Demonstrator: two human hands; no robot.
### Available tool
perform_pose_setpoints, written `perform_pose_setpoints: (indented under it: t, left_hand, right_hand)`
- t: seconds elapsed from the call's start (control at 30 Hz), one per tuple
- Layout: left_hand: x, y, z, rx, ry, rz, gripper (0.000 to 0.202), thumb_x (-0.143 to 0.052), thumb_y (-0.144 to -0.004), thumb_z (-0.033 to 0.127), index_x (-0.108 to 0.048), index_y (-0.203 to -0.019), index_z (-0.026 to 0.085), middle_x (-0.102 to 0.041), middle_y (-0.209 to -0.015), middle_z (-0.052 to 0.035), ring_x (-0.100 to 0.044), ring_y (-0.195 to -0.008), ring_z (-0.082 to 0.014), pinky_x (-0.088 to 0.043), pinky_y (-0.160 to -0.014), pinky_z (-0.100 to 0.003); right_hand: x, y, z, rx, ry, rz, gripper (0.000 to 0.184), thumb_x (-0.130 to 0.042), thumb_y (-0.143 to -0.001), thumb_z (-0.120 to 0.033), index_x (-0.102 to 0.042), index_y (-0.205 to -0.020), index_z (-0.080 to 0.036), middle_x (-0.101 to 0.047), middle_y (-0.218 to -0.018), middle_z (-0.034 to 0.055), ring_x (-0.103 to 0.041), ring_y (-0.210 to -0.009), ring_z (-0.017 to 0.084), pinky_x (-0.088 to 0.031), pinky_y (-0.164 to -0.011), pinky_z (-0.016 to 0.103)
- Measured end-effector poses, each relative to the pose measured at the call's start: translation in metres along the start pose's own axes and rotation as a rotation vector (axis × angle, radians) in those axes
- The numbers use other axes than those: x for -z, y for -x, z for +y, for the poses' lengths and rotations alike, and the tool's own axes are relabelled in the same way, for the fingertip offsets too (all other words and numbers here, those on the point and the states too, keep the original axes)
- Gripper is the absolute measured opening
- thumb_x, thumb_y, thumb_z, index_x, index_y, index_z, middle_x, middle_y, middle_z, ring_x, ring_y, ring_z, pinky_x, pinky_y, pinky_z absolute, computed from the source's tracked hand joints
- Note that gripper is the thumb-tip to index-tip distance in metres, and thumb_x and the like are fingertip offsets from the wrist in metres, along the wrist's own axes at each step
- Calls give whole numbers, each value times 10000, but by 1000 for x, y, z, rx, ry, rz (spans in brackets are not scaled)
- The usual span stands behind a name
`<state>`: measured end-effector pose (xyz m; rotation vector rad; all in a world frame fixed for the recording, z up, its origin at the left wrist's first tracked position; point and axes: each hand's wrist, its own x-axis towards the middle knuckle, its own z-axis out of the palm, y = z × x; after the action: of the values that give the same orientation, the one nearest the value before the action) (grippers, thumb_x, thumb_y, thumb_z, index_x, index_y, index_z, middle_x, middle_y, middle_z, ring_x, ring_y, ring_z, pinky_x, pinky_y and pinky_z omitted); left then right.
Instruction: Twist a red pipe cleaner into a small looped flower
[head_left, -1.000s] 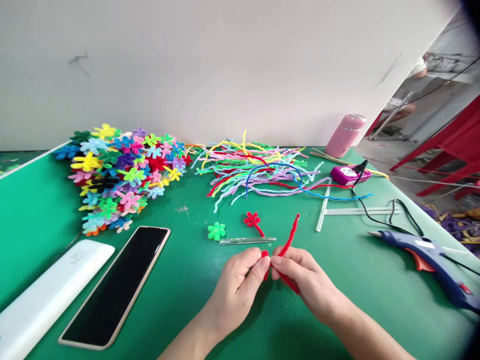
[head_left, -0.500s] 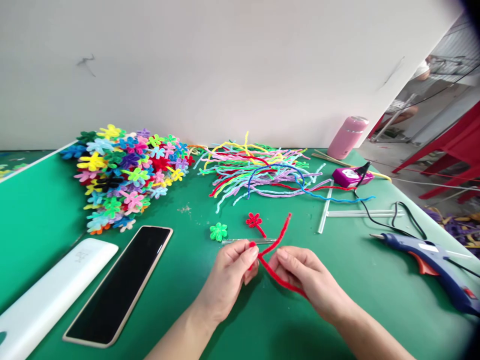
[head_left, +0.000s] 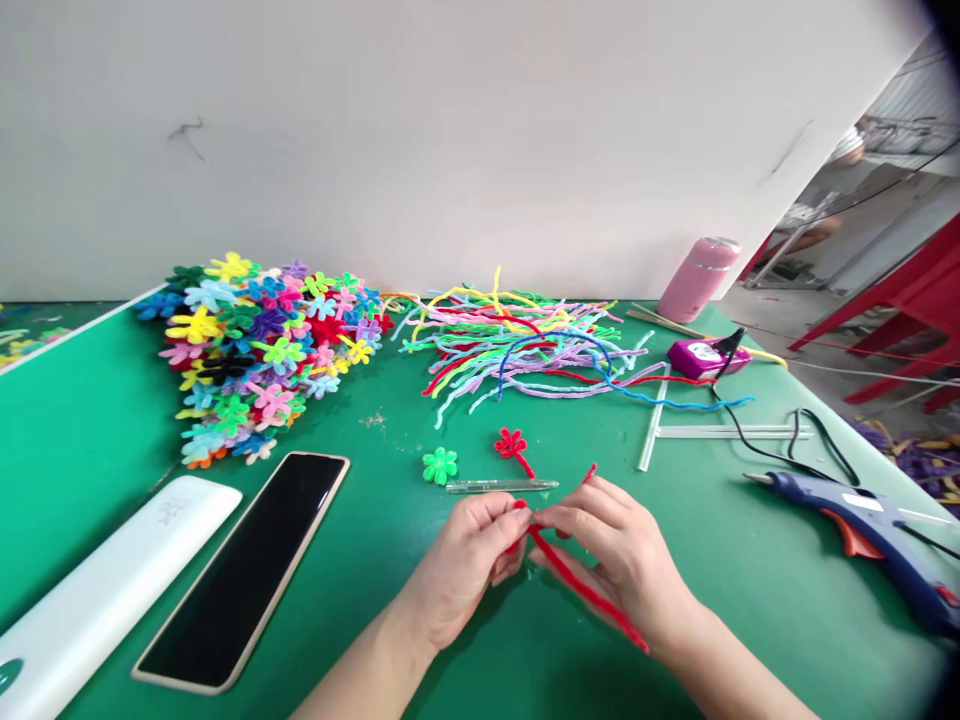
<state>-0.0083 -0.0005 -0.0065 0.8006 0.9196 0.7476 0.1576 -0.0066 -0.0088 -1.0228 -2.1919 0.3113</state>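
Both hands meet low in the middle of the green table [head_left: 360, 560], pinching a red pipe cleaner [head_left: 581, 590]. My left hand [head_left: 472, 555] grips its bent end between thumb and fingers. My right hand [head_left: 622, 555] pinches it right beside the left, and the long tail runs down under that palm; a short red tip shows above the fingers. Just beyond the hands lie a clear pen [head_left: 501, 486], a small green flower [head_left: 439, 465] and a red flower [head_left: 512, 445] with a stem.
A heap of coloured pipe-cleaner flowers [head_left: 255, 350] sits at the back left, loose pipe cleaners [head_left: 517, 345] at the back middle. A phone [head_left: 244, 570] and white case [head_left: 97, 595] lie left. A blue glue gun [head_left: 862, 520], glue sticks [head_left: 720, 432], pink bottle [head_left: 696, 277] stand right.
The right hand has moved up against the left and the pipe cleaner's upper length has been folded down; only a short tip stands above the fingers now.
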Motion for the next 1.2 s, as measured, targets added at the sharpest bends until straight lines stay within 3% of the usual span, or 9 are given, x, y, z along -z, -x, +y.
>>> perform_pose_setpoints:
  t: [0.23, 0.4, 0.57, 0.67, 0.87, 1.0, 1.2]
  left_hand:
    - [-2, 1, -2, -68, -225, -49, 308, -472, -832, 381, -408, -611, 177, -315, -520, 70, -263, -489, -79, -188, -454, -235]
    - [-5, 6, 2, -222, -499, 1, 316, -422, -859, 365, -425, -607, 175, -344, -547, 53, -321, -524, -93, -240, -489, -237]
    - [-9, 11, 8, -329, -630, 35, 277, -416, -865, 323, -490, -648, 167, -366, -574, 43, -339, -547, -98, -265, -512, -233]
    - [-6, 9, 7, -312, -543, 48, 284, -450, -843, 321, -465, -604, 169, -357, -542, 49, -319, -517, -91, -258, -493, -229]
    - [-1, 3, 3, -115, -102, 24, 283, -554, -779, 304, -411, -571, 173, -340, -487, 69, -272, -474, -73, -217, -459, -215]
    - [-4, 2, 3, -168, 153, 59, 268, -522, -810, 339, -488, -609, 164, -418, -514, 42, -361, -523, -91, -298, -516, -220]
    - [-6, 1, -1, -231, 32, 103, 114, -582, -785, 237, -648, -849, 170, -568, -748, -13, -456, -736, -128, -366, -729, -256]
  right_hand:
    - [1, -1, -7, -135, -152, -64, 156, -465, -853, -189, -566, -735, -172, -572, -676, 31, -466, -619, 142, -362, -588, 277]
    - [-3, -1, -9, -479, -580, -79, 279, -427, -873, -306, -539, -667, -156, -472, -619, 1, -412, -572, 116, -334, -528, 239]
    - [-9, 0, -9, -830, -997, -114, 385, -513, -790, -483, -531, -617, -140, -297, -470, -67, -223, -447, 67, -181, -419, 214]
    - [-8, -2, -10, -869, -1159, -82, 372, -577, -758, -464, -547, -601, -129, -311, -458, -67, -222, -443, 57, -159, -419, 210]
    - [-3, -6, -12, -965, -1479, 245, 202, -689, -711, -318, -600, -777, -149, -464, -525, -44, -321, -458, 42, -222, -424, 165]
    - [-5, -5, -10, -1067, -1732, 349, 159, -706, -699, -251, -600, -691, -132, -573, -579, -10, -387, -446, 24, -295, -423, 138]
    - [-14, -3, -12, -1135, -1881, 454, 117, -707, -700, -190, -643, -771, -122, -644, -680, 27, -514, -507, 34, -383, -455, 121]
